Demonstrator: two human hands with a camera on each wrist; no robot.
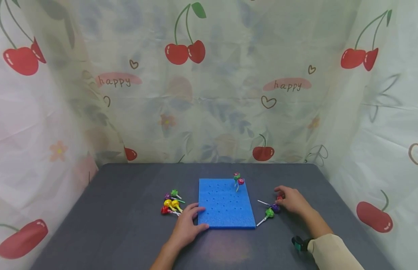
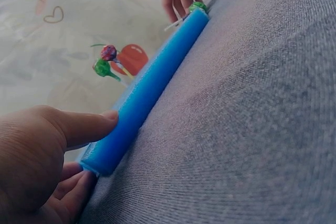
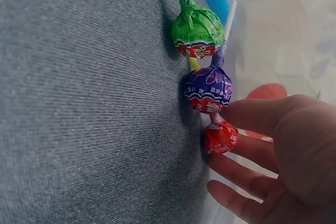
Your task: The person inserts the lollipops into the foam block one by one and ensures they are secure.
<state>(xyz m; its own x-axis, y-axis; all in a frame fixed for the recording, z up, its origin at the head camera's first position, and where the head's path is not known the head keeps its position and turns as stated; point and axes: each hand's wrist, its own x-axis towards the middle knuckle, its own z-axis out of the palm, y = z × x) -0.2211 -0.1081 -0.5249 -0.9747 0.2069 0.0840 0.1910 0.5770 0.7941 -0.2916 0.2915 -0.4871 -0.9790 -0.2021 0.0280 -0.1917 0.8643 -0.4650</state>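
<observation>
Your right hand (image 1: pixel 292 200) has its fingers parted about a red lollipop (image 3: pixel 220 138), toward the surface's (image 1: pixel 128 228) right edge; I can't tell whether they grip it. A purple lollipop (image 3: pixel 207 88) crowds the thumb, a green lollipop (image 3: pixel 198 31) just past it. Your left hand (image 1: pixel 187 223) grips the blue foam board (image 1: pixel 226 220) at its near-left corner; loose lollipops (image 1: pixel 167 203) lie leftward.

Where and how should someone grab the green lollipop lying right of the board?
Probably pinch the green lollipop by its round head, coming from the near right: its stick points near-left, while the purple lollipop crowds the head's far side.
</observation>
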